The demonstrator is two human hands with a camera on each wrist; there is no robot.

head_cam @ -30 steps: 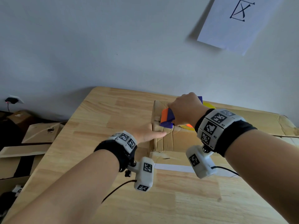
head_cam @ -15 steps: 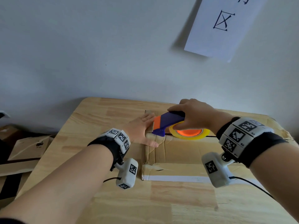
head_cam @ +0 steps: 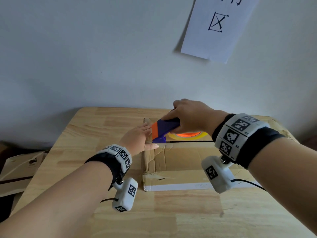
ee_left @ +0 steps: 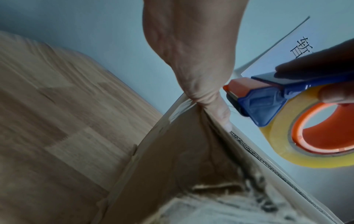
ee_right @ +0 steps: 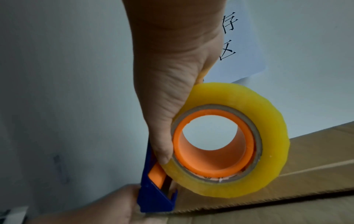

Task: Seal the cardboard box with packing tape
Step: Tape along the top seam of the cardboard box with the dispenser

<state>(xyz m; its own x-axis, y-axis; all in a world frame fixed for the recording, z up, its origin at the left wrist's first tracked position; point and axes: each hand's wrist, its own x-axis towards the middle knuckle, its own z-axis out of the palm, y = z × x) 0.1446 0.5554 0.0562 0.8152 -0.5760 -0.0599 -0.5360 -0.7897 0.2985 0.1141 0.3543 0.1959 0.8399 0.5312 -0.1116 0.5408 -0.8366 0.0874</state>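
A brown cardboard box (head_cam: 188,157) lies on the wooden table, its top flaps meeting in a dark seam (head_cam: 190,141). My left hand (head_cam: 137,140) lies flat with straight fingers on the box's left end, thumb along the top edge (ee_left: 212,103). My right hand (head_cam: 188,115) grips a blue and orange tape dispenser (head_cam: 163,128) carrying a yellow tape roll (head_cam: 185,135). Its nose sits on the box top beside my left fingers, over the seam's left end. The right wrist view shows the roll (ee_right: 249,106) just above the cardboard (ee_right: 287,181) and the blue nose (ee_right: 153,197) touching it.
The wooden table (head_cam: 103,134) reaches back to a pale wall, where a printed paper sheet (head_cam: 217,26) hangs above the box. Flattened cardboard (head_cam: 18,169) lies on the floor off the table's left edge. A white strip (head_cam: 188,187) runs along the box's near side.
My left hand went from pointing at the box's side to lying flat on its left end. The right hand tipped the dispenser down onto the box top over the seam.
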